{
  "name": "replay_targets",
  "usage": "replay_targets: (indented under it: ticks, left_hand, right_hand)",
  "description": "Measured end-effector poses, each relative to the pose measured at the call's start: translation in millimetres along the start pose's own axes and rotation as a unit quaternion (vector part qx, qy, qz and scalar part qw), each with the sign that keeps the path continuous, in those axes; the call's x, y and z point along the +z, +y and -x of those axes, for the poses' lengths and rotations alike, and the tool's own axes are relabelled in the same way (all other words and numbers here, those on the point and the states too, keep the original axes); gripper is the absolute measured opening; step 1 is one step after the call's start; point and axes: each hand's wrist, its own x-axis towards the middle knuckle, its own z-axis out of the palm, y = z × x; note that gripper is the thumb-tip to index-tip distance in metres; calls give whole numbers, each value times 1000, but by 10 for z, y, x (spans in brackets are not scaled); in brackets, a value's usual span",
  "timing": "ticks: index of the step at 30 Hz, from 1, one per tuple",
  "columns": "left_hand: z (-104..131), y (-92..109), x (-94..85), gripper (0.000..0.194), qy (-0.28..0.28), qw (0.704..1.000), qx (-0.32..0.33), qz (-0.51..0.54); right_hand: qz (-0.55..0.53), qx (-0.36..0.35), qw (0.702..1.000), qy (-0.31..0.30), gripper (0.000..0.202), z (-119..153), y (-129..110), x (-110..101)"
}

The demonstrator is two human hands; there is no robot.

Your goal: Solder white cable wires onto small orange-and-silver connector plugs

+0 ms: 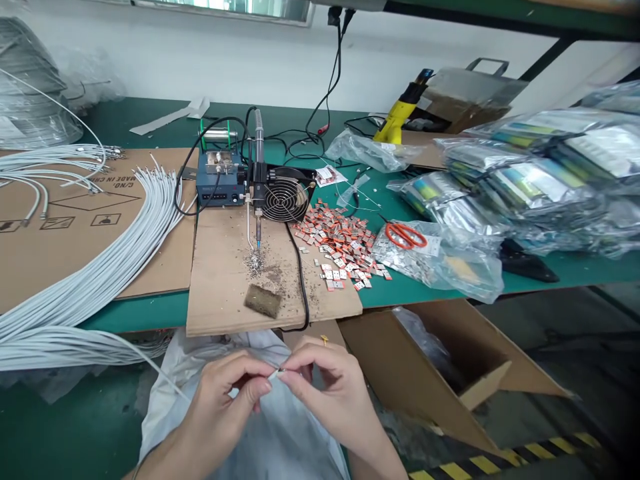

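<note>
The left hand (225,393) and the right hand (330,380) meet over the cloth (287,443), in front of the board (223,293). The cable (274,375) is between them, its end at the fingertips. Left thumb and index finger pinch the cable near this end. Right thumb and index finger are pressed together at the tip; whether they grip the cable itself or a small piece on it cannot be told. A white length runs behind the left wrist toward the lower cable bundle (85,347) at the bench edge.

The iron (259,180) stands upright over the board, tip down, above scattered solder debris (255,263). The sponge (263,301) lies near the board's front edge. The station (220,183) is left of the iron, with the solder spool (219,135) behind it; the fan (286,197) is to the right. The connectors (345,243) form a loose pile right of the fan. The scissors (406,235) rest on a clear bag (435,260) beside the pile.
</note>
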Motion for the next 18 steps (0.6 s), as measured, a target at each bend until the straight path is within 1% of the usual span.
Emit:
replay_targets:
  ticks: [2, 3, 4, 6, 7, 8, 9, 11, 13, 16, 18]
  left_hand:
    - [20, -10, 6, 14, -10, 998, -34, 55]
    - [30, -19, 8, 15, -16, 993, -61, 99]
    - [39, -32, 9, 17, -23, 984, -92, 148]
    - [49, -62, 5, 21, -38, 959, -143, 242]
    - [48, -75, 1, 23, -44, 946, -160, 280]
    - [42, -84, -4, 24, -52, 934, -173, 309]
    - [33, -87, -8, 25, -61, 924, -182, 331]
    - [9, -80, -13, 28, -73, 913, -189, 355]
    - [-14, -65, -13, 29, -76, 910, -193, 359]
    - [-32, -60, -1, 31, -75, 915, -200, 343]
    - [-34, -74, 13, 32, -74, 921, -206, 322]
  right_hand:
    - [-41, -8, 999, 7, 7, -8, 57, -35]
    - [-66, -13, 997, 30, 9, -18, 95, -67]
    - [-89, -18, 994, 65, 10, -29, 136, -107]
    - [-121, -30, 980, 154, 14, -45, 210, -192]
    - [-126, -35, 975, 181, 15, -48, 235, -227]
    - [-119, -40, 975, 181, 15, -48, 249, -251]
    - [-100, -47, 981, 157, 14, -45, 250, -261]
    - [-42, -73, 993, 86, 12, -44, 225, -243]
    - [19, -120, 992, 37, 17, -59, 183, -193]
    - [76, -182, 980, 34, 17, -113, 139, -116]
    - [104, -197, 974, 39, 18, -141, 134, -89]
